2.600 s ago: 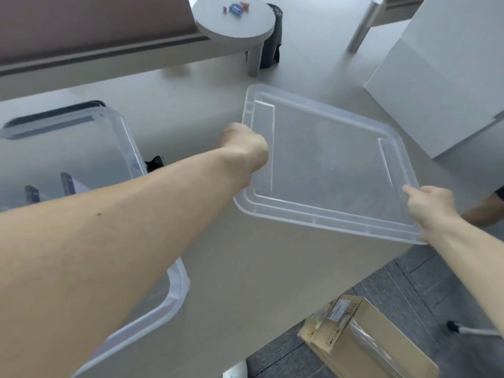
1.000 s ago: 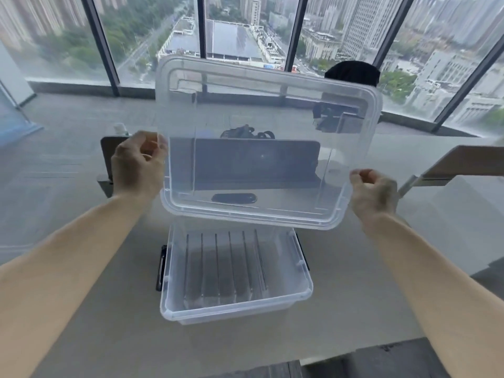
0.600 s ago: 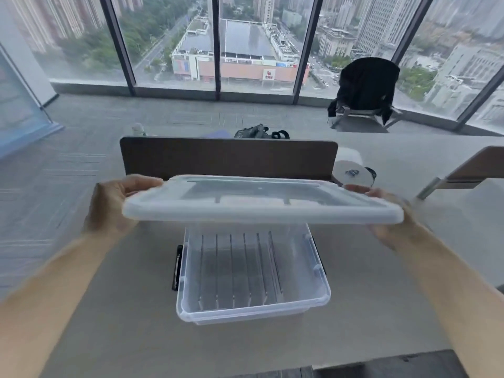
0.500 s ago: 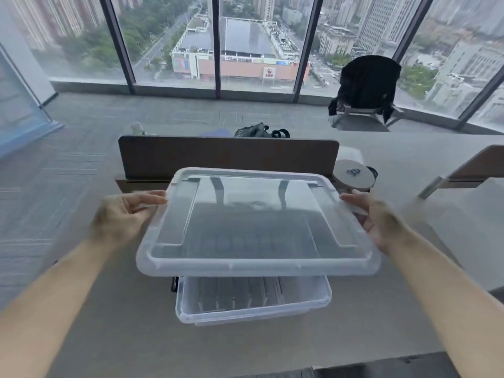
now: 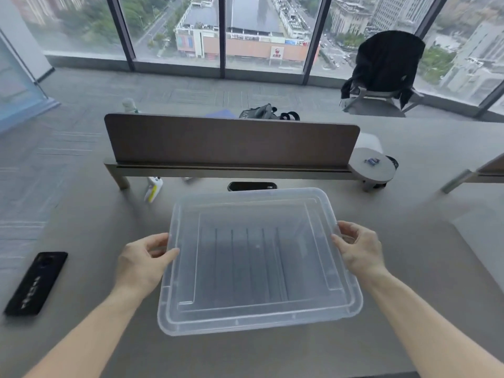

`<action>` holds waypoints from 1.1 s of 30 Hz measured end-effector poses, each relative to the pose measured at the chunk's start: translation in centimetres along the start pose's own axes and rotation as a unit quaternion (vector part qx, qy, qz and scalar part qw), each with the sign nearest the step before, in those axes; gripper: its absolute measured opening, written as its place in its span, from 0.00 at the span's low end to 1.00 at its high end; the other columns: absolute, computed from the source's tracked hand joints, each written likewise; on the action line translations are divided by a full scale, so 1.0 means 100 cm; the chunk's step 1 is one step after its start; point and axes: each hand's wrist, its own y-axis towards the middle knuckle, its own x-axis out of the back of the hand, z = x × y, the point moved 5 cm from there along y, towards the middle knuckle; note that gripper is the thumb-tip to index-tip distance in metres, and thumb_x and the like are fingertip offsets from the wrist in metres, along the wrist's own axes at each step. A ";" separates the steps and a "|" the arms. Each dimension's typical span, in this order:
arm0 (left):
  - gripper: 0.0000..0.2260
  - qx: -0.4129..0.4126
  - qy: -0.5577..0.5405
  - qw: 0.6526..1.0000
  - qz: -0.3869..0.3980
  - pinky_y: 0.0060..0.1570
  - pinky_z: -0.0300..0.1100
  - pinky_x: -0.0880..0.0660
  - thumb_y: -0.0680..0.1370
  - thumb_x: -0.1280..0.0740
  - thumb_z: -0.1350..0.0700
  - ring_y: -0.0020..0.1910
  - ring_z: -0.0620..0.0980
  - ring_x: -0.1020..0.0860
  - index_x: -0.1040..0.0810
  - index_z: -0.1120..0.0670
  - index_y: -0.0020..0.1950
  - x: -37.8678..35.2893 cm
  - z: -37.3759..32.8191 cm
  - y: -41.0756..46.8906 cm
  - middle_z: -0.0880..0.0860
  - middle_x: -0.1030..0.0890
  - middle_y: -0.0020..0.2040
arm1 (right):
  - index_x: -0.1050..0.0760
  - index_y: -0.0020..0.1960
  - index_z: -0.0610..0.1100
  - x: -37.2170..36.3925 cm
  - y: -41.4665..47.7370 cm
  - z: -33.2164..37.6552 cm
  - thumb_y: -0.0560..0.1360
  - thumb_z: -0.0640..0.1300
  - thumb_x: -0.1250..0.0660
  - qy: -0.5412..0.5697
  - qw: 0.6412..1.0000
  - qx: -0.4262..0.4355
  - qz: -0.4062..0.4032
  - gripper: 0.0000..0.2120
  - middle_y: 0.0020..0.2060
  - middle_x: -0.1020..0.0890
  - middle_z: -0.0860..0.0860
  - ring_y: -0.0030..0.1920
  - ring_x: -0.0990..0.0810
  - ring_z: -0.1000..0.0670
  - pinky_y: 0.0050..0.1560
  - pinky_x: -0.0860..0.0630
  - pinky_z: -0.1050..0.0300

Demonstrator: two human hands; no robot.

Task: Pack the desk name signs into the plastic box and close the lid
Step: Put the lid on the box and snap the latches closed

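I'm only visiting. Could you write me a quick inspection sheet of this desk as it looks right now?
Surface: grey desk, matte.
Job's things: clear lid lies over the plastic box; name signs show through it as a row of dark strips; cannot tell if it has snapped shut.
Clutter: black phone at left; white-and-yellow item below the divider.
Grips: left hand and right hand each hold a side edge of the lid.
Cables: nothing seen.
Surroundings: windows; chair draped in black cloth.
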 end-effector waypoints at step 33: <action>0.16 -0.053 0.072 0.993 -0.075 0.54 0.46 0.22 0.76 0.26 0.63 0.46 0.55 0.17 0.16 0.59 0.64 -0.047 0.025 0.012 0.56 0.14 0.50 | 0.21 0.66 0.41 -0.050 0.007 -0.044 0.78 0.40 0.32 -0.107 0.992 0.047 -0.046 0.16 0.57 0.15 0.44 0.55 0.17 0.42 0.62 0.24 0.52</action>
